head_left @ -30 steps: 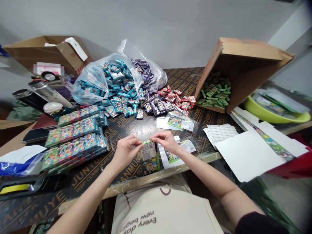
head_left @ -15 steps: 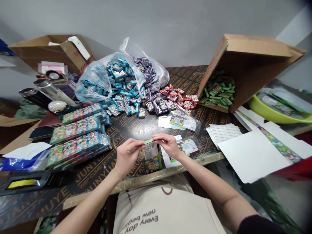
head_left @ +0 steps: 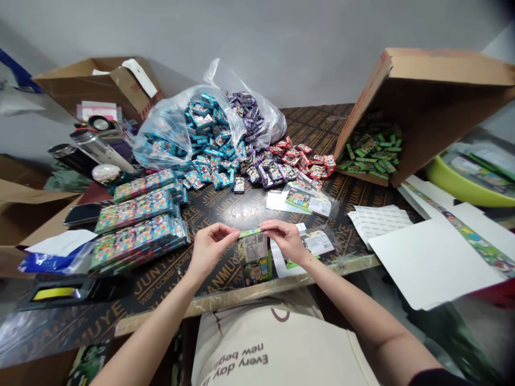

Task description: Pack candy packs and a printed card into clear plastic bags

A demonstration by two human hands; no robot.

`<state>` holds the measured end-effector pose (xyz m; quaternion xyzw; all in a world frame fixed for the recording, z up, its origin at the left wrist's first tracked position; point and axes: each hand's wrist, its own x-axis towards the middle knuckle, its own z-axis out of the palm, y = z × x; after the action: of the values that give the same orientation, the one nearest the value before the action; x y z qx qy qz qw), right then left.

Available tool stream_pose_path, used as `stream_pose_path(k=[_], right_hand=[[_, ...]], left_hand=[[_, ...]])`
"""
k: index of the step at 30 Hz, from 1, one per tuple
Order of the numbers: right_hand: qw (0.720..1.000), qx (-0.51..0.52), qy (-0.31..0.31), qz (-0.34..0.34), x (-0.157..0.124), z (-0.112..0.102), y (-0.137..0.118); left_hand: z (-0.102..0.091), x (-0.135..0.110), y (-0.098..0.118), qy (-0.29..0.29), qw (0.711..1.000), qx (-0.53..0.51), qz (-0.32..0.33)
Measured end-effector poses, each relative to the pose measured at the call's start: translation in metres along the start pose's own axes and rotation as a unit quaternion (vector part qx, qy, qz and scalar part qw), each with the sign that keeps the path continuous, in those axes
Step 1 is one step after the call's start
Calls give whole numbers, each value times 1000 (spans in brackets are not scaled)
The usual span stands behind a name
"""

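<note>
Nearest of all, on the person's front, was a cream cloth apron [head_left: 277, 348] with black words (it might have been a bag, I could not tell). Just past it, the left hand [head_left: 210, 249] and the right hand [head_left: 286, 241] were close together but not touching. Each one pinched an end of a long, thin, bright green strip [head_left: 250, 232], held up just above a small green paper box [head_left: 254, 262]. The step in hand seemed to be working on this one strip, and a next move looked like it called for both hands to keep it steady.

On the black wooden table [head_left: 225, 212], clear plastic packets [head_left: 309, 198] lay to the right, and long, bright stacked packs [head_left: 139, 230] lay to the left. Farther off sat a shiny clear bag of small blue boxes [head_left: 161, 150], and to the far right a tipped brown cardboard box [head_left: 426, 91] held small green boxes [head_left: 372, 153].
</note>
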<state>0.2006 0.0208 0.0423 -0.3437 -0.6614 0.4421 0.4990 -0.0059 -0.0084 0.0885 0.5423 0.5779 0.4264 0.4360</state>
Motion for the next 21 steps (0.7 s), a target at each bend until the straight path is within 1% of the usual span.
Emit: stream_pose_path(k=[2, 7, 10, 13, 15, 18, 21], right_hand=[[1000, -7, 3, 0, 0, 0, -1], [1000, -14, 10, -15, -2, 1, 0], [999, -25, 8, -19, -3, 1, 0], [999, -33, 6, -24, -4, 1, -1], [999, -30, 6, -25, -4, 0, -2], [1000, -22, 5, -18, -4, 0, -3], [1000, -14, 0, -4, -4, 0, -4]], left_hand=[[3, -4, -3, 28, 1000, -7, 0], [17, -17, -8, 117, 992, -28, 27], [26, -18, -9, 146, 986, -83, 1], [30, -15, -10, 142, 977, -150, -55], [29, -13, -11, 127, 975, -169, -72], [23, -9, -12, 107, 983, -141, -48], [16, -7, -10, 79, 995, -56, -4]])
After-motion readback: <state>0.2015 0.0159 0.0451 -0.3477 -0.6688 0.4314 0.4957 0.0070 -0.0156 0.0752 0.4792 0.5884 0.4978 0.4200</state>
